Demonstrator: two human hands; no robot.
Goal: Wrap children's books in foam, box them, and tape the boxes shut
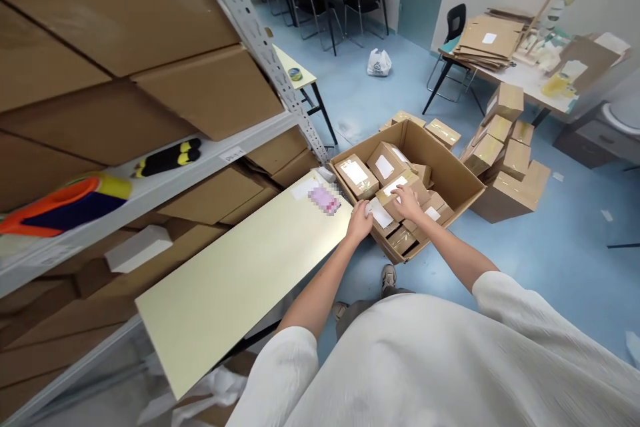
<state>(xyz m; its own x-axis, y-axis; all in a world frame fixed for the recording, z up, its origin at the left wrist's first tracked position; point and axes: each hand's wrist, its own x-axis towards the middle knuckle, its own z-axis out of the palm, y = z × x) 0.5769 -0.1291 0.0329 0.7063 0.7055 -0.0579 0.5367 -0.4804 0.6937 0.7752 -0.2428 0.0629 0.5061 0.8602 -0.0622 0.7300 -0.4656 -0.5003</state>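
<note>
A large open carton point(453, 173) in front of me holds several small taped cardboard boxes, many with white labels. My left hand point(361, 221) is at the carton's near left side, its fingers curled at the edge of a labelled small cardboard box point(381, 213). Part of that grip is hidden. With fingers apart, my right hand point(407, 203) rests on another small box point(395, 187) just to the right. A further labelled box point(356, 177) leans in the carton's left corner.
A pale narrow table point(240, 280) adjoins the carton on the left, with a blurred pink item point(325, 199) at its end. Shelving point(270, 113) full of cartons rises beyond. Stacked boxes point(517, 190) stand right of the carton. A white plastic bag point(379, 63) lies on the floor.
</note>
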